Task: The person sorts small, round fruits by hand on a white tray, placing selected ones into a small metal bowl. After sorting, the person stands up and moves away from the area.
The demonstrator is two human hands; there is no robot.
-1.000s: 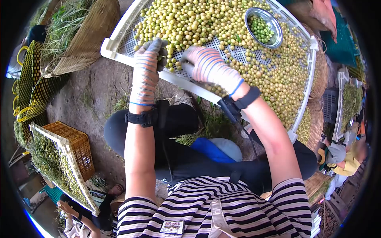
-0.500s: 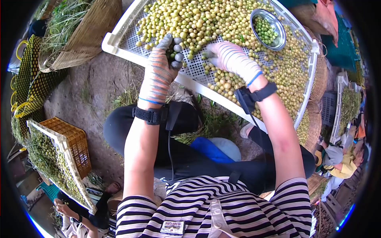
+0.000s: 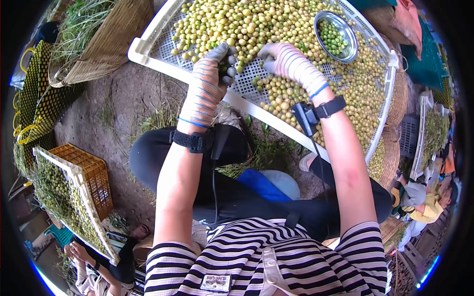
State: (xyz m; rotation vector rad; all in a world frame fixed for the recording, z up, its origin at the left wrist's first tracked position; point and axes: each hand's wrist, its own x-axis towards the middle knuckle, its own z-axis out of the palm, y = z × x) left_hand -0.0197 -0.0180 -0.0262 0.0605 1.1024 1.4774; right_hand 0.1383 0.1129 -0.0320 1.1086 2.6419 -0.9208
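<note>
Small round yellow-green fruits (image 3: pixel 247 24) lie heaped and scattered in a white perforated tray (image 3: pixel 173 70). My left hand (image 3: pixel 212 71), in a striped glove with grey fingertips, is curled palm-inward over the tray's near edge. Some green fruits show between its fingers, partly hidden by them. To its right, my right hand (image 3: pixel 291 66), gloved the same way, hovers just above the fruits with thumb and fingers apart; nothing shows between them. A metal bowl (image 3: pixel 352 56) holding greener fruits (image 3: pixel 334 38) rests in the tray beyond my right hand.
An orange crate (image 3: pixel 101 185) stands at left beside a second tray (image 3: pixel 81 185) of fruits and stems. Woven baskets (image 3: pixel 103 37) hold cut greenery at upper left. Co-workers sit at lower left and far right. Cables hang from bands on both my wrists.
My left hand has shifted slightly right and turned, so the green fruits in it show less. My right hand has risen a little, its fingers farther from the loose green fruits.
</note>
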